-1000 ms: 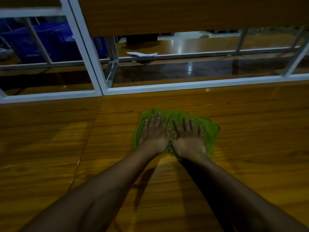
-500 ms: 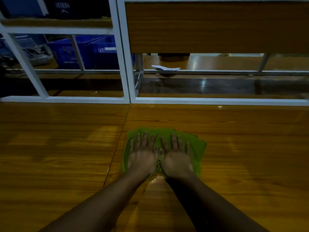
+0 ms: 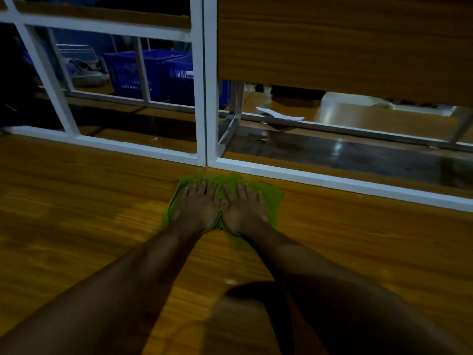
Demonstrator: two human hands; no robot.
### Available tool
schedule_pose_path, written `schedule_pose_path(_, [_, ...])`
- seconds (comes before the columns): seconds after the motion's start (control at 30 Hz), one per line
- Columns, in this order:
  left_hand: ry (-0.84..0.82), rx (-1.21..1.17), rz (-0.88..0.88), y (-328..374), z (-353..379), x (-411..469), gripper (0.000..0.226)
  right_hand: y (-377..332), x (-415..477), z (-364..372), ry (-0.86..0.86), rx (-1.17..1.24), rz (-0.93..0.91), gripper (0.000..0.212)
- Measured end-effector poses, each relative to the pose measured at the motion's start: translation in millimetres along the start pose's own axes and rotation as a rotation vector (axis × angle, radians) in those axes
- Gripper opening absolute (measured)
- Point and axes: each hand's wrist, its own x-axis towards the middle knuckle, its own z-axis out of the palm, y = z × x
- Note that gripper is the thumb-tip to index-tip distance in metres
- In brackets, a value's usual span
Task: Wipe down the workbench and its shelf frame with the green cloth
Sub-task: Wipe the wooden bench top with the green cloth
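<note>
Left grip [image 3: 198,207] and right grip [image 3: 243,208], both bare hands, lie flat side by side with thumbs almost touching. Fingers are straight and a bit spread: nothing curled, nothing pinched, just palms pressing down.

Under both is the crumpled bright-green cloth [image 3: 272,198], spread on the glossy orange-brown wood-grain tabletop [image 3: 76,221]. It sticks out more past the right grip than the left. The cloth's long axis runs left-right, roughly along the white-painted metal bottom rail [image 3: 332,179] of the shelf frame.

Key relation: the rail lies straight ahead of the fingertips. The cloth's far edge is just beside it (touching or not, cannot tell), at the foot of the white double upright post [image 3: 202,85]. The rail slants nearer toward the right, so the right grip looks the closer one to it. The left grip sits in front of the post foot.

Judgement: no tabletop is left ahead. The next move likely slides sideways along the rail, or lifts the cloth onto the frame, which would need a real hold.

Behind the frame: blue plastic crates [image 3: 153,70], a white paper sheet [image 3: 279,114], a wood-grain back panel [image 3: 332,42].
</note>
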Motion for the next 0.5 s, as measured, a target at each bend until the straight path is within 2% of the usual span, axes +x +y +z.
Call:
schedule_pose_path(0.2, [-0.003,-0.016,-0.027,46,5,41,0.059,58,21,-5,0.03,0.014,-0.001,0.059])
schedule_pose_path(0.5, [-0.042,-0.032,-0.03,184,12,51,0.067,188,-20,-11,0.099,0.02,0.03,0.054])
